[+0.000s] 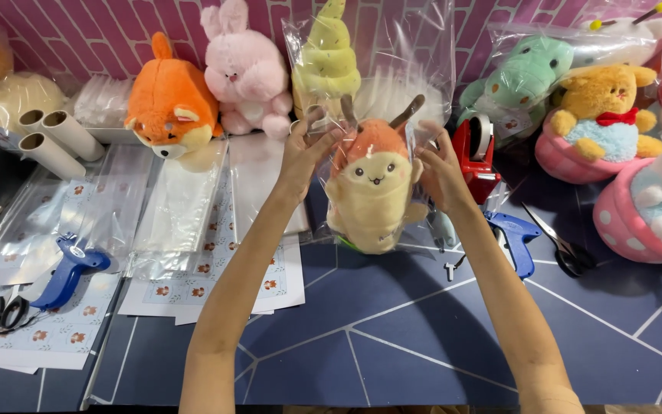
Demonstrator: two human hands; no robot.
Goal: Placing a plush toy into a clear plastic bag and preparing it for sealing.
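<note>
Both grips were closed on the clear plastic bag (389,100) that enclosed the yellow-and-orange plush toy with brown antlers (373,188). The left hand (306,153) pinched the bag's left edge between thumb and fingertips, its remaining fingers spread upward; the right hand (440,165) held the right edge likewise, its fingers curled against the film. Both forearms extended forward from the lower frame, converging slightly, with the wrists raised so that the bagged toy was held upright above the dark blue bench with pale line pattern (392,337), its face turned toward the camera. Left of the left arm lay a stack of flat clear bags (178,207) over printed paper sheets (216,287), with a blue tagging gun (67,268) nearby. Right of the right arm stood a red tape dispenser (475,157), a second blue tagging gun (516,238) and black-handled scissors (565,249). An orange plush fox (172,100) and a pink plush rabbit (247,73) sat against the purple brick-patterned wall (101,34).
</note>
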